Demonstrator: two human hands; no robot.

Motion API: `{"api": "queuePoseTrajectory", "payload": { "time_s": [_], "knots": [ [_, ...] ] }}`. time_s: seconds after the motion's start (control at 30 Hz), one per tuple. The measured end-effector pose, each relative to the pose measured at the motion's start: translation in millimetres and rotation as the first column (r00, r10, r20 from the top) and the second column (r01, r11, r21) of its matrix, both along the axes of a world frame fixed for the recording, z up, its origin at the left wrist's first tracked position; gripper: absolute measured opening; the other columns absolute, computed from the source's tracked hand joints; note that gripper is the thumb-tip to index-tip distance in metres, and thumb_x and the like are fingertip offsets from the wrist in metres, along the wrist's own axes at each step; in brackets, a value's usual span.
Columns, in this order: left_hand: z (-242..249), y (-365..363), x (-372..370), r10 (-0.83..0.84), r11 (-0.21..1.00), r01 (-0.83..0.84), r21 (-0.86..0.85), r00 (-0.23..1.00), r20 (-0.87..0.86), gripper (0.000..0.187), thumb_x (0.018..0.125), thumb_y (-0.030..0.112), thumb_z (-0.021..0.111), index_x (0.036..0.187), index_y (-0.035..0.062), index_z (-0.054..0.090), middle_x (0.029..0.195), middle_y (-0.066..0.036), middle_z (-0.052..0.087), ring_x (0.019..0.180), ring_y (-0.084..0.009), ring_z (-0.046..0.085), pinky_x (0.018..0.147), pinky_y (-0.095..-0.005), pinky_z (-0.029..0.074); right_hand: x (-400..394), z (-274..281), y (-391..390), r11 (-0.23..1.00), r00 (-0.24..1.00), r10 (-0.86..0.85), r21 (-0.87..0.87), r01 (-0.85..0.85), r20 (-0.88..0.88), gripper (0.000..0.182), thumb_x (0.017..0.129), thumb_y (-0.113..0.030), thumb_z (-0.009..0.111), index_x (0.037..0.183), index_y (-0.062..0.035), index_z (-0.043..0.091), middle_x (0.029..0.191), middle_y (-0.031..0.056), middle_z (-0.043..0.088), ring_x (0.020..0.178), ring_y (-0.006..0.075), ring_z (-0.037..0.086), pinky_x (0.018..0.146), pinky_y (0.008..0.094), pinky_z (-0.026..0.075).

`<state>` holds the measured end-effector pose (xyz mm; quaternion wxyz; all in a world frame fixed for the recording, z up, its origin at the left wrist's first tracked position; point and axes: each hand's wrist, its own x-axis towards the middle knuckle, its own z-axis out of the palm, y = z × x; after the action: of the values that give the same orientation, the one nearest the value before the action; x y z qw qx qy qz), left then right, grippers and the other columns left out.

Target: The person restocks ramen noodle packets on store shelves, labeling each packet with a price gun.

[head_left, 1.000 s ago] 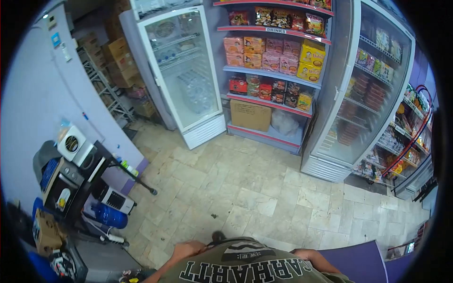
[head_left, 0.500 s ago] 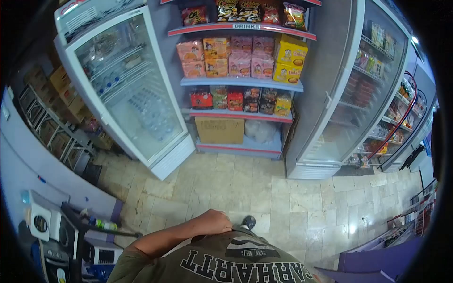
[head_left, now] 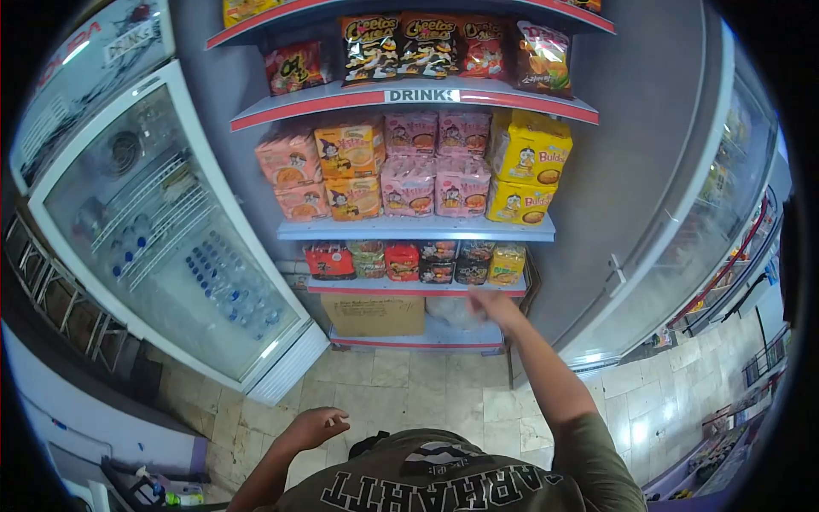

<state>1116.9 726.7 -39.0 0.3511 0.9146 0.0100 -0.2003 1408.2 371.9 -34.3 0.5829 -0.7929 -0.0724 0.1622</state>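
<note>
My right hand [head_left: 490, 304] is stretched forward, in front of the lower shelves in the head view. It is blurred, so its fingers do not show clearly. Behind it are a row of small noodle packs [head_left: 402, 262] and a clear plastic bundle [head_left: 454, 313]. Low in front of my body, my left hand [head_left: 322, 426] hangs with its fingers loosely apart, holding nothing. Above, orange, pink and yellow noodle multipacks [head_left: 530, 166] stand stacked on the middle shelf [head_left: 418, 229].
A glass-door fridge [head_left: 183, 230] with water bottles [head_left: 230, 282] stands left, a second fridge [head_left: 674, 213] right. A cardboard box [head_left: 374, 315] sits on the bottom shelf. Snack bags [head_left: 371, 49] line the upper shelf. Tiled floor [head_left: 375, 375] lies between me and the shelves.
The shelves appear closer and larger. My right arm has come into view, reaching forward. My left hand has moved away from my shirt, toward the lower left, and its fingers have loosened.
</note>
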Motion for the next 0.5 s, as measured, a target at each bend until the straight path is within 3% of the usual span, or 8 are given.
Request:
{"api": "queuePoseTrajectory", "payload": {
  "time_s": [0.07, 0.17, 0.27, 0.3, 0.4, 0.43, 0.5],
  "knots": [
    [3.5, 16.2, 40.9, -0.031, 0.999, 0.031, 0.02, 0.999, -0.016, 0.039, 0.086, 0.036, 0.063, 0.111, 0.0073, 0.063, 0.093, -0.01, 0.067, 0.08, -0.023, 0.063, 0.072, -0.0332, 0.049, 69.8, 40.0, 37.4, 0.997, 0.999, -0.034, 0.068, 0.031, 0.039, 0.049, 0.092, -0.05, 0.044, 0.073, -0.0077, 0.06, 0.065, 0.0009, 0.056, 0.059, 0.0115, 0.052, 0.049, 0.029, 0.042],
    [4.8, 40.5, 114.5, -0.134, 0.989, 0.133, 0.066, 0.991, 0.02, 0.039, 0.086, 0.037, 0.062, 0.111, 0.0069, 0.062, 0.093, -0.01, 0.066, 0.08, -0.0245, 0.063, 0.072, -0.0347, 0.049, 163.7, 58.7, 71.7, 0.936, 0.962, -0.274, 0.235, 0.263, 0.017, 0.055, 0.09, -0.057, 0.044, 0.076, -0.0073, 0.061, 0.067, 0.0021, 0.059, 0.059, 0.0143, 0.053, 0.053, 0.0305, 0.041],
    [16.1, 67.7, 202.5, -0.25, 0.967, 0.244, 0.078, 0.964, 0.091, 0.038, 0.087, 0.037, 0.061, 0.111, 0.0068, 0.062, 0.093, -0.01, 0.065, 0.082, -0.0246, 0.062, 0.073, -0.0352, 0.049, 236.6, 70.0, 81.9, 0.837, 0.88, -0.425, 0.278, 0.471, -0.211, 0.057, 0.09, -0.06, 0.042, 0.093, -0.006, 0.06, 0.076, 0.0038, 0.063, 0.074, 0.0174, 0.06, 0.061, 0.0335, 0.042],
    [19.4, 72.4, 230.3, -0.282, 0.959, 0.276, 0.067, 0.953, 0.113, 0.038, 0.087, 0.036, 0.061, 0.111, 0.0068, 0.062, 0.093, -0.01, 0.065, 0.082, -0.0246, 0.062, 0.073, -0.0353, 0.049, 263.1, 63.7, 79.4, 0.799, 0.853, -0.432, 0.314, 0.512, -0.291, 0.052, 0.09, -0.056, 0.047, 0.093, -0.0054, 0.059, 0.075, 0.0053, 0.062, 0.066, 0.0172, 0.06, 0.056, 0.031, 0.043],
    [50.2, 73.5, 314.0, -0.378, 0.922, 0.388, -0.003, 0.9, 0.217, 0.035, 0.087, 0.034, 0.062, 0.112, 0.0093, 0.063, 0.094, -0.01, 0.065, 0.086, -0.0236, 0.061, 0.076, -0.0353, 0.048, 318.7, 23.1, 80.8, 0.707, 0.833, -0.46, 0.44, 0.554, -0.309, 0.043, 0.091, -0.046, 0.053, 0.091, -0.0039, 0.058, 0.071, 0.007, 0.061, 0.056, 0.0161, 0.057, 0.051, 0.0269, 0.042],
    [60.1, 70.4, 340.6, -0.453, 0.889, 0.452, 0.073, 0.845, 0.284, 0.032, 0.088, 0.034, 0.061, 0.109, 0.0098, 0.064, 0.093, -0.01, 0.064, 0.088, -0.025, 0.06, 0.077, -0.0362, 0.047, 319.5, 21.4, 89.1, 0.639, 0.806, -0.488, 0.493, 0.591, -0.334, 0.039, 0.091, -0.044, 0.055, 0.075, -0.0077, 0.058, 0.059, 0.0033, 0.059, 0.044, 0.0106, 0.049, 0.04, 0.0233, 0.032],
    [88.3, 57.0, 393.7, -0.582, 0.808, 0.578, 0.112, 0.755, 0.301, 0.028, 0.088, 0.031, 0.06, 0.106, 0.0094, 0.065, 0.094, -0.01, 0.064, 0.09, -0.0267, 0.059, 0.078, -0.0377, 0.046, 311.5, 17.1, 95.2, 0.619, 0.816, -0.538, 0.559, 0.551, -0.209, 0.036, 0.091, -0.038, 0.056, 0.072, -0.008, 0.058, 0.059, 0.0037, 0.059, 0.045, 0.0111, 0.049, 0.041, 0.0241, 0.033]
  ]
}}
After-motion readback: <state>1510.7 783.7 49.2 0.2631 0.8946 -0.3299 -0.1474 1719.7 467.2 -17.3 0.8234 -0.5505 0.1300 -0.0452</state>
